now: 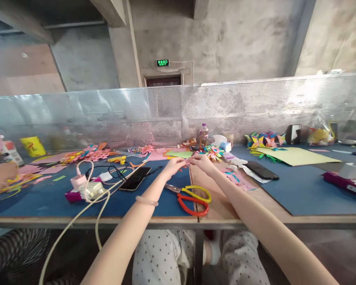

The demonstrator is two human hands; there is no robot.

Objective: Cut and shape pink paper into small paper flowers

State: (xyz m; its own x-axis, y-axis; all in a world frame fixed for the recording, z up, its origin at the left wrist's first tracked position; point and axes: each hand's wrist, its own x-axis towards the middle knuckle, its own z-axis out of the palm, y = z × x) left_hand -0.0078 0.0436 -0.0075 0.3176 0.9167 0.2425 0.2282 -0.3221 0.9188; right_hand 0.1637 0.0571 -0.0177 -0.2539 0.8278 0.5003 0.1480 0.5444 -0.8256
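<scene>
scissor handles (192, 197) are red and yellow, trousers (154, 253) dark-dotted white.

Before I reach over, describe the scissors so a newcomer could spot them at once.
On the long blue-topped table, find the wearer's left hand and right hand, close together near the middle. Just below them in the view, toward the table's front edge, lie the scissors. Unlike the black phone to their left, they have looped handles, one yellow and one red.

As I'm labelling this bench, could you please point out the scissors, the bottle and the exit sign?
Scissors (180, 197): head view, red handle near the blades.
Bottle (203, 137): head view, middle of its body.
Exit sign (162, 63): head view, its lit face.
</scene>
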